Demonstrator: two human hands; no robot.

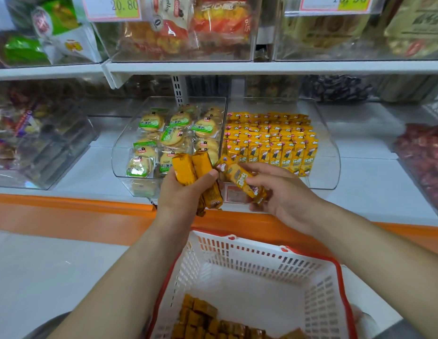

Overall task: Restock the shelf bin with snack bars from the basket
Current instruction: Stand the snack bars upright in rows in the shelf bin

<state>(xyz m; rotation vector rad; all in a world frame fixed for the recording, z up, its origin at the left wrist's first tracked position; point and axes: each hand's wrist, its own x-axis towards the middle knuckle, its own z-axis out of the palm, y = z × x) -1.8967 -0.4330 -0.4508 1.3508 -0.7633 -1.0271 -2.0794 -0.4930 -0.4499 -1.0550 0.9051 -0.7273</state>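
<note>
While left hand point(186, 194) grips at least two snack bars point(191, 171) upright, right hand point(285, 193) fingers point(258, 167) curl round one tilted bar point(238, 176) just before the full shelf bin point(326, 152); one basket point(262, 250) below holds loose bars point(208, 321), pile cut off by frame edge, uncountable.

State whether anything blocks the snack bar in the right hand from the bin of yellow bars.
Nothing visible does. The right hand holds its snack bar at the open front of the bin; the left hand, gripping more bars, sits beside it.
</note>
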